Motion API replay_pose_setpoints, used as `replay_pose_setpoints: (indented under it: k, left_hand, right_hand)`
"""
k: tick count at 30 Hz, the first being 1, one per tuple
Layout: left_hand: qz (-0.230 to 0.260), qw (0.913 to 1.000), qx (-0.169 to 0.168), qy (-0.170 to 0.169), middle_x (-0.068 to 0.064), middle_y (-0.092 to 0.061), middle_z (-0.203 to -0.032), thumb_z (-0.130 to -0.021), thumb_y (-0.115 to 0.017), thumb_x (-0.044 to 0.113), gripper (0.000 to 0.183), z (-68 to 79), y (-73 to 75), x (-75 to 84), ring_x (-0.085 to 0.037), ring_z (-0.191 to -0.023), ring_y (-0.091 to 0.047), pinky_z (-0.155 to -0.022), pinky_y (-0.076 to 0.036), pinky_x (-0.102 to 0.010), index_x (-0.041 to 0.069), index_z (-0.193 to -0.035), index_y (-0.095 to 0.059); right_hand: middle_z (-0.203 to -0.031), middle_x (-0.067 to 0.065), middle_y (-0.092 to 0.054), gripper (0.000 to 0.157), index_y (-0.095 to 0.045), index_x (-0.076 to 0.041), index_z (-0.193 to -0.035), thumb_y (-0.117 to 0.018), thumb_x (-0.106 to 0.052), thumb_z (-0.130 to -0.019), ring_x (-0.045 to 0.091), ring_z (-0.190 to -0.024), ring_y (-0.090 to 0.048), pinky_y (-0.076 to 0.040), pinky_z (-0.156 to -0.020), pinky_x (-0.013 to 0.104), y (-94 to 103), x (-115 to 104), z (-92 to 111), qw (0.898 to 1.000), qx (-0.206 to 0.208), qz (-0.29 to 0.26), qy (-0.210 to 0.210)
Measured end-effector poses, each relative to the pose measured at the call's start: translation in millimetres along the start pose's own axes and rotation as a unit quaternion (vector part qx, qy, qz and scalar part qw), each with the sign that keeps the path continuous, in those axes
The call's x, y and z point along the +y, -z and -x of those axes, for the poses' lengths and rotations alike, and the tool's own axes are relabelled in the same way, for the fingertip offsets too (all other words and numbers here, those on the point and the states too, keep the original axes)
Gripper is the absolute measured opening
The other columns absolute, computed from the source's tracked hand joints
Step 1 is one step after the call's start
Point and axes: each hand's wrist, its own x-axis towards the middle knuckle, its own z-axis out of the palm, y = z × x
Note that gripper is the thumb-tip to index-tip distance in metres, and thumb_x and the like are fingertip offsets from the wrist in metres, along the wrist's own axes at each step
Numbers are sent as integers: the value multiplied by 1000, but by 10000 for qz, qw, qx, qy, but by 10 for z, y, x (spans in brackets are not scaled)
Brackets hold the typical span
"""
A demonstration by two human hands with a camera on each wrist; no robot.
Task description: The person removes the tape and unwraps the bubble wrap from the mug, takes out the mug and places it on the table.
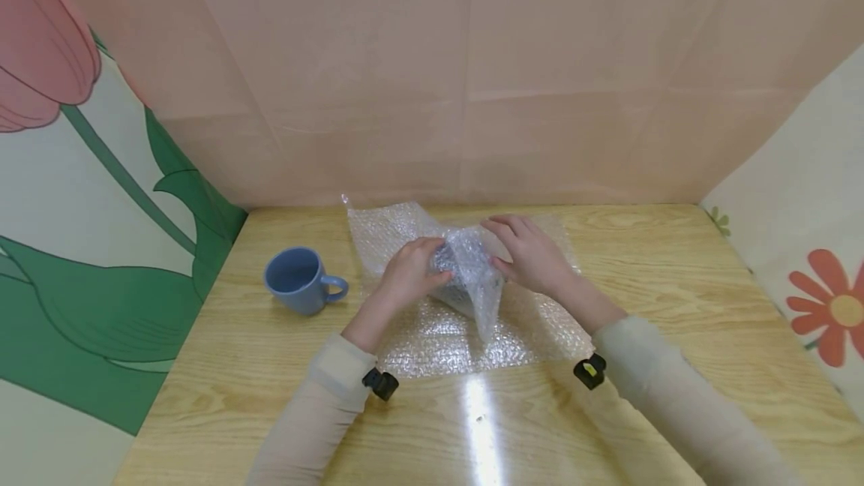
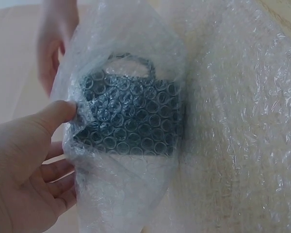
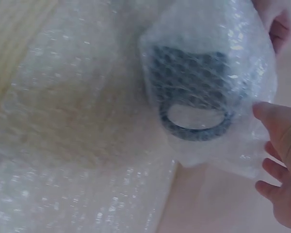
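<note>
Bubble wrap [image 1: 439, 343]: folded around dark handled object [image 2: 136, 116]
Left hand [image 1: 408, 268]: gripping Bubble wrap
Right hand [image 1: 533, 255]: fingers relaxed, at Bubble wrap
Blue mug [image 1: 300, 287]: upright

Pale wood-grain table [image 1: 648, 261]; white light streak [image 1: 482, 433] on its nearer part. Blue mug [image 1: 297, 287] upright at the table's left, handle [image 1: 343, 289] pointing right. Pinkish-beige sheet [image 1: 466, 58] rises behind, creased. Left wall [image 1: 40, 186], off-white, bears a large pink tulip [image 1: 47, 43], green stem [image 1: 128, 177], broad leaves [image 1: 101, 313]. Right wall [image 1: 817, 163], pale, shows a red-orange flower [image 1: 846, 310] with yellowish centre.
</note>
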Motion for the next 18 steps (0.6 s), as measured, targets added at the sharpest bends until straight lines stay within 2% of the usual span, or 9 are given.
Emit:
replay_pose_setpoints:
  k: [5,8,18]
  left_hand:
    - [71,10000,-24,35,-8,-46,-137,-79,-70,36,67,2,10,1,-26,-126,-43,-105,-36,-41,10,-135,-44]
    - [68,10000,-13,2,-8,-47,-137,-79,-70,36,66,-2,8,-6,-26,-126,-43,-105,-36,-40,10,-135,-44]
    - [74,9999,29,-81,-8,-48,-136,-79,-70,36,66,-15,-10,-19,-25,-124,-45,-105,-36,-39,9,-134,-45]
  right_hand:
    - [-125,23,-52,64,-46,2,-130,-73,-22,-77,40,-111,-50,-40,-97,52,55,32,-69,9982,-573,-119,-101]
    - [-122,22,-54,64,-46,2,-130,-73,-22,-77,40,-111,-51,-41,-97,52,87,38,-97,9968,-772,-192,-101]
    - [-111,19,-58,58,-52,2,-123,-75,-19,-75,36,-101,-56,-45,-90,49,103,44,-136,9969,-740,-269,-13]
